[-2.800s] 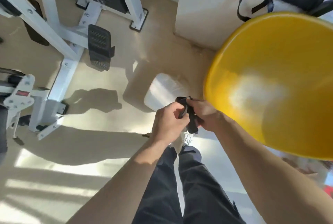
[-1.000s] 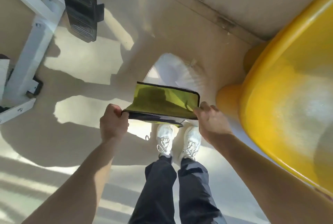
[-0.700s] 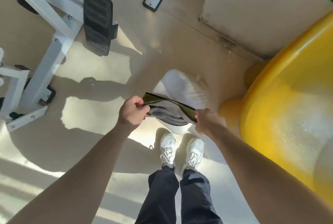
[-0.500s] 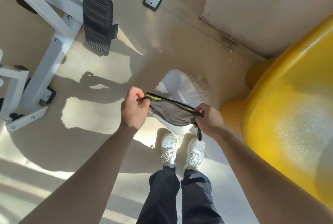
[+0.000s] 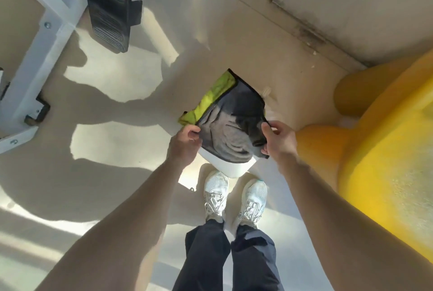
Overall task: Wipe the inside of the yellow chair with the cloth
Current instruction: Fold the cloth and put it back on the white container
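Forearms reach forward and down over white shoes (image 5: 215, 193) on the floor. Just beyond, left hand (image 5: 186, 142) pinches one side edge of the cloth (image 5: 230, 126) with thumb and curled fingers; right hand (image 5: 280, 142) pinches the opposite edge likewise. The cloth is spread between them in the air, grey face up, lime-green showing at the far left corner.

Step judged: readying the cloth; wiping not yet begun. The yellow chair (image 5: 386, 161) stands to the right, apart from the cloth. The next move calls for bunching the cloth in one hand and carrying it right, into the seat hollow. Farthest: white machine frame (image 5: 35, 40).
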A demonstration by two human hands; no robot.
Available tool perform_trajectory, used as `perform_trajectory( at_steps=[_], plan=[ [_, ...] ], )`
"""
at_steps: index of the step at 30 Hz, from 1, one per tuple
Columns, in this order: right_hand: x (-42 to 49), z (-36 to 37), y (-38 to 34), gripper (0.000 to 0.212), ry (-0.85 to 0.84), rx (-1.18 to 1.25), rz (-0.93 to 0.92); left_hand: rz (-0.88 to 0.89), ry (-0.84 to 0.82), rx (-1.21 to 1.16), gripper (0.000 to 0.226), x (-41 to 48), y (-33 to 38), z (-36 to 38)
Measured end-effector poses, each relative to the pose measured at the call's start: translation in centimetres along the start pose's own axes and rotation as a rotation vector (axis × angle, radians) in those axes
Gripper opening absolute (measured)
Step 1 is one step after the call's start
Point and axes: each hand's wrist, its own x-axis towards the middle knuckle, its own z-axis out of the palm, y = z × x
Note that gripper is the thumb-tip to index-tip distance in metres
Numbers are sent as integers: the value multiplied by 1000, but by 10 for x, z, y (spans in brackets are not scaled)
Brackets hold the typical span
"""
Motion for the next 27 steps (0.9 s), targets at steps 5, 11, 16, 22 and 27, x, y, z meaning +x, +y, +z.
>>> perform_trajectory(
  at_steps=[5,11,16,22,27],
  plan=[
    [18,19,27,11,-119,16,23,62,388,53,36,9,-24,38],
    [1,23,27,11,-312,198,-80,139,445,-193,17,-15,3,46],
    [-28,35,5,28,-365,297,-6,101,124,-503,24,-70,52,51],
    [-37,4,-22,30,-474,68,-19,-66,-202,-668,12,-85,75,13],
    [-52,-22,-53,21,-646,-359,-383,-237,102,-395,58,-3,106,-15]
  ],
)
